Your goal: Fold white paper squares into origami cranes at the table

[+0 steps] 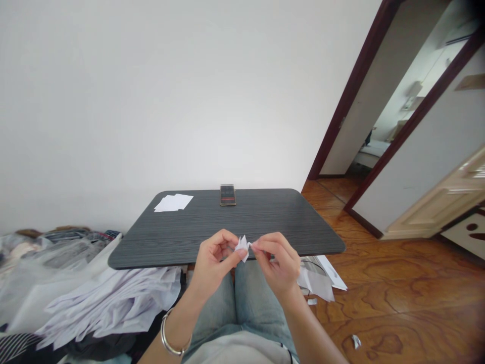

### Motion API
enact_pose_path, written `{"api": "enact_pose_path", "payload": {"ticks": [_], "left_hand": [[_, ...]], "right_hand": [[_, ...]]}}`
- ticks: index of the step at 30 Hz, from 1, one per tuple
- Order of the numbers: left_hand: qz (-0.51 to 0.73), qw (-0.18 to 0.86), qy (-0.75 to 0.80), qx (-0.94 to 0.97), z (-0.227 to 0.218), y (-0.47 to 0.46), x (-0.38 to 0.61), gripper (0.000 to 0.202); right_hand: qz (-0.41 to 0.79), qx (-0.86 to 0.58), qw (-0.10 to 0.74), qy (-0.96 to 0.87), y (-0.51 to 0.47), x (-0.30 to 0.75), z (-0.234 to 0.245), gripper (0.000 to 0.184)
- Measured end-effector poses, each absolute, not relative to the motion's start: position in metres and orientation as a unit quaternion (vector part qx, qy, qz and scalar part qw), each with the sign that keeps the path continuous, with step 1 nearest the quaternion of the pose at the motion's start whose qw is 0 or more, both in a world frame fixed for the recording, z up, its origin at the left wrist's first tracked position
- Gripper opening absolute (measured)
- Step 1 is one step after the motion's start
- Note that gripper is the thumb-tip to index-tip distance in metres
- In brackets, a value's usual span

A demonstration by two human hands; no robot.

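At the near edge of the table (265,217), the left hand (216,258) holds the small folded paper (242,244) with pinched fingers; the right hand (279,260) pinches its narrow tip. Too strong pulling could tear it.

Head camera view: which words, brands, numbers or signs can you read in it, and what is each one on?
No text can be read anywhere in this view.
Phone: its screen is too blurred to read; only a reddish band stands out.
White sheets: no writing visible.
Small folded paper: no writing visible.
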State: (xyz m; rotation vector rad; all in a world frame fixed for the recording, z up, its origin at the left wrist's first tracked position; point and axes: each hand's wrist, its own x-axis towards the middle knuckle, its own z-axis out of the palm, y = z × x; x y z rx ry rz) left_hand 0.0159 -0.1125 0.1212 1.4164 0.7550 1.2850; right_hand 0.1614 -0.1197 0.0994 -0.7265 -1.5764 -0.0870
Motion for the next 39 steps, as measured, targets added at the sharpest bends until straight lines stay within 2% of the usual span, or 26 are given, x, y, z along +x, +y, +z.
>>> {"api": "enact_pose_path", "payload": {"ticks": [4, 7, 11, 14, 18, 26, 39], "left_hand": [[0.544, 0.498, 0.293, 0.608, 0.121, -0.113, 0.015, 0.018], [0.558, 0.475, 0.272, 0.624, 0.12, -0.113, 0.014, 0.017], [0.572, 0.394, 0.231, 0.682, 0.118, -0.111, 0.01, 0.006], [0.586, 0.32, 0.205, 0.716, 0.116, -0.109, 0.007, 0.005], [0.599, 0.249, 0.19, 0.737, 0.116, -0.109, 0.004, 0.009], [0.593, 0.184, 0.154, 0.768, 0.124, -0.111, 0.003, 0.021], [0.572, 0.18, 0.135, 0.789, 0.127, -0.113, 0.002, 0.022]], "right_hand": [[-0.072, -0.312, 0.635, -0.703, -0.121, 0.164, 0.099, 0.021], [-0.047, -0.303, 0.641, -0.703, -0.121, 0.165, 0.1, 0.019], [0.156, -0.286, 0.676, -0.66, -0.125, 0.162, 0.103, 0.003], [0.337, -0.279, 0.642, -0.629, -0.129, 0.16, 0.108, 0.014], [0.451, -0.275, 0.608, -0.592, -0.134, 0.16, 0.115, 0.021], [0.525, -0.246, 0.575, -0.577, -0.134, 0.162, 0.113, 0.018], [0.566, -0.18, 0.574, -0.564, -0.133, 0.164, 0.113, 0.007]]}}
